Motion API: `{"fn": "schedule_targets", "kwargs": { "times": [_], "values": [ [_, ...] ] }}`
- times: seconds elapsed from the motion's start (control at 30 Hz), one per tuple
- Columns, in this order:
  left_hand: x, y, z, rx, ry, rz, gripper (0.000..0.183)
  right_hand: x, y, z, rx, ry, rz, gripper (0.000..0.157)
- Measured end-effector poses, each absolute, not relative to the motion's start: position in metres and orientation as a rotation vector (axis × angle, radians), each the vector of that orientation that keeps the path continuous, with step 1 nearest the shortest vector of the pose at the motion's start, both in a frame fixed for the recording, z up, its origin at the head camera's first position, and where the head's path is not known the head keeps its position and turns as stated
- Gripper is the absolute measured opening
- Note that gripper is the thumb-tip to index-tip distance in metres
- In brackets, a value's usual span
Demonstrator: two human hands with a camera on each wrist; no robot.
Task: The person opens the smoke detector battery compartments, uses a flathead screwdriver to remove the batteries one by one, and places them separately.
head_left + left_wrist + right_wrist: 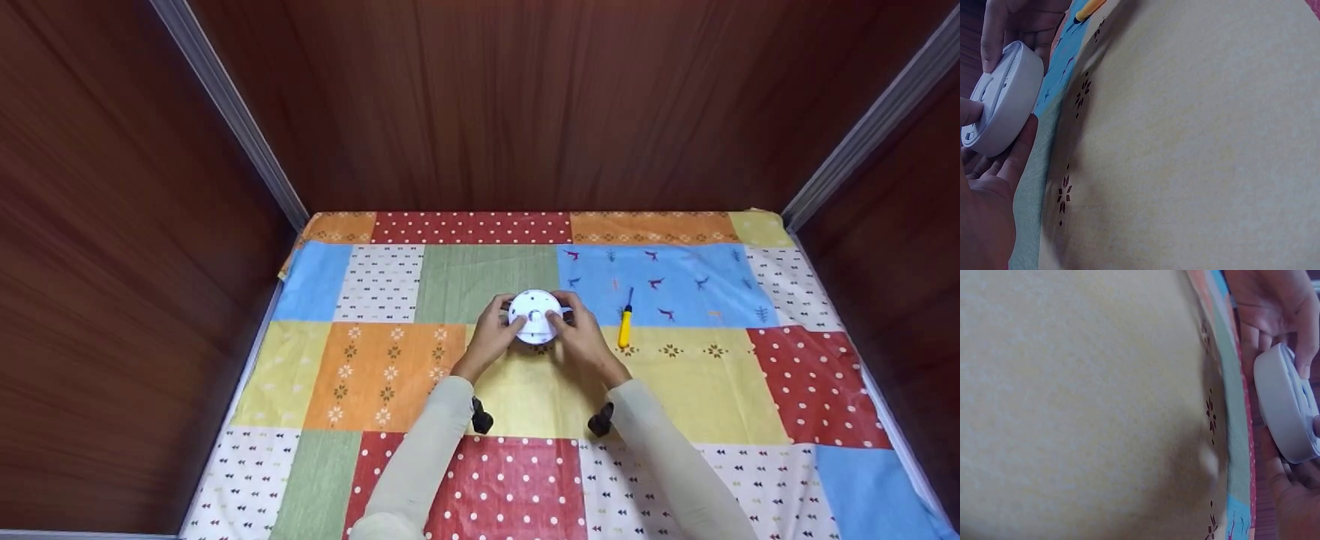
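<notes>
walls [495,105]: dark brown, wood-grained | corner strips [231,105]: grey | cloth [705,397]: multicoloured patchwork

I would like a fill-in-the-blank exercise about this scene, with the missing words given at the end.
1. The round object held between the left hand and the right hand is ____ in colour.
2. In the head view, the tool lies on the patchwork cloth to the ____ of both hands.
3. The tool's handle is ____.
4. Each hand's ____ touches the object's face turned toward the head camera.

Missing words: white; right; yellow; thumb.
</notes>
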State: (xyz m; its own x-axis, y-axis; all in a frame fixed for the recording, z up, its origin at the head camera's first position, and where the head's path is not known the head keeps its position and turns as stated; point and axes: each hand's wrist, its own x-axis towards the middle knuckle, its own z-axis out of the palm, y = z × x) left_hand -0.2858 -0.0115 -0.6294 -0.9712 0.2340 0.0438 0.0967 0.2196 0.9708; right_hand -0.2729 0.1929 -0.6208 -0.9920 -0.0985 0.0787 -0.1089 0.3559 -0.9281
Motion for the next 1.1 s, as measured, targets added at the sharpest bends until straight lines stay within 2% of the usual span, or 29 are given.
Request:
{"fn": "schedule_targets", "kwargs": {
  "times": [0.5, 0.83, 1.1],
  "values": [
    [-0.2851, -0.0106, -0.6281, 0.359, 2.370, 1.881, 0.044, -0.2713, 0.1929, -0.6199, 0.258, -2.517, 1.787, 0.039],
    [-0.2868, -0.0102, -0.6297, 0.424, 2.477, 1.801, 0.035, -0.2707, 0.1959, -0.6203, 0.311, -2.559, 1.658, 0.024],
    [-0.2872, -0.0116, -0.6313, 0.411, 2.403, 1.827, 0.038, -0.2705, 0.1960, -0.6202, 0.301, -2.580, 1.676, 0.035]
  ]
}}
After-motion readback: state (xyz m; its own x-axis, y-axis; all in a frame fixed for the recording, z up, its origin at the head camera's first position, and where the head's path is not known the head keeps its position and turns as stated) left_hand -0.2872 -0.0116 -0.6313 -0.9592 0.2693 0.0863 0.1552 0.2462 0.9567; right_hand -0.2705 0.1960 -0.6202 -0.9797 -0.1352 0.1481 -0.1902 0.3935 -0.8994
